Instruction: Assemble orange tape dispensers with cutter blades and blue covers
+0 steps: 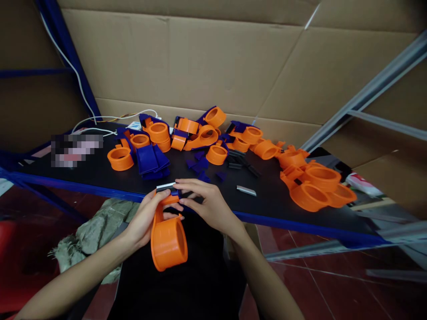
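My left fingers (pixel 160 196) grip the orange dispenser (pixel 167 246) near its toothed blade (pixel 166 186), wide end downward, at the front edge of the bench (pixel 270 195). My right fingers (pixel 195 184) are bent at the blade's end; I cannot tell whether they pinch. A loose metal strip (pixel 246 191) lies beyond, rightward.

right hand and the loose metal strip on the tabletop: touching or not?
Apart. The head view shows black tabletop between the right hand and the metal strip.
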Tool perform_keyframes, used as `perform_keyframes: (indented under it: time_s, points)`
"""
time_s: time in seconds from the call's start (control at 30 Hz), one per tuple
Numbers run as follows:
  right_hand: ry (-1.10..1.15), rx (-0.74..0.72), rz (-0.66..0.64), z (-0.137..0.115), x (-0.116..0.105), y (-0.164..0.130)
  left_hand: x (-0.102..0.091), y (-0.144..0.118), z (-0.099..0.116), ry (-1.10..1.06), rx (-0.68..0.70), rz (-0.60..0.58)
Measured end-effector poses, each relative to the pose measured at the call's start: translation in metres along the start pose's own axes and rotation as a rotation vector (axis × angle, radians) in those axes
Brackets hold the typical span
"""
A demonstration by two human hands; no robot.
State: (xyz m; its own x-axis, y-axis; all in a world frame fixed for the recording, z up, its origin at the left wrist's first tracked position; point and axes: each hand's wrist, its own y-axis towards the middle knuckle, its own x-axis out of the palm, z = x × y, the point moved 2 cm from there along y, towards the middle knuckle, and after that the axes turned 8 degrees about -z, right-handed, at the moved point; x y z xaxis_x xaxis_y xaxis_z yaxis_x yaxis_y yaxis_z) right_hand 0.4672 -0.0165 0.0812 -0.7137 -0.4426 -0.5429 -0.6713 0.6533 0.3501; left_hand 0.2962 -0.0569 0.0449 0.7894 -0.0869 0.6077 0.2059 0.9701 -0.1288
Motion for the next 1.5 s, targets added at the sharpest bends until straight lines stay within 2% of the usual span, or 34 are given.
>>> perform_keyframes:
  time_s: [0.33,0.57,0.7,0.87,1.03,1.17,1.3,1.4,1.5]
  points:
    - [-0.024,-0.068,-0.016,-0.002,-0.006,-0.002,0.004,-0.006,0.001,0.071,-0.031,-0.079]
    - [-0.026,-0.118,0.016,-0.014,-0.006,-0.009,0.006,-0.008,0.0,0.135,0.035,-0.122]
    - [-0.117,-0.154,0.038,-0.029,-0.006,-0.015,0.004,-0.013,0.001,0.22,0.116,-0.154]
    - [-0.223,-0.168,0.035,-0.046,-0.005,-0.02,0.002,-0.018,0.003,0.263,0.161,-0.146]
    - [-0.313,-0.184,0.023,-0.058,-0.003,-0.027,0.005,-0.028,0.01,0.267,0.141,-0.132]
    - [-0.32,-0.187,0.033,-0.062,-0.002,-0.03,0.01,-0.034,0.016,0.273,0.175,-0.094]
    - [-0.293,-0.187,0.042,-0.058,0.0,-0.027,0.009,-0.033,0.015,0.29,0.188,-0.107]
    - [-0.226,-0.219,0.062,-0.052,-0.001,-0.022,0.005,-0.029,0.013,0.259,0.165,-0.168]
    - [-0.174,-0.228,0.083,-0.042,-0.005,-0.016,0.004,-0.025,0.015,0.108,0.087,-0.298]
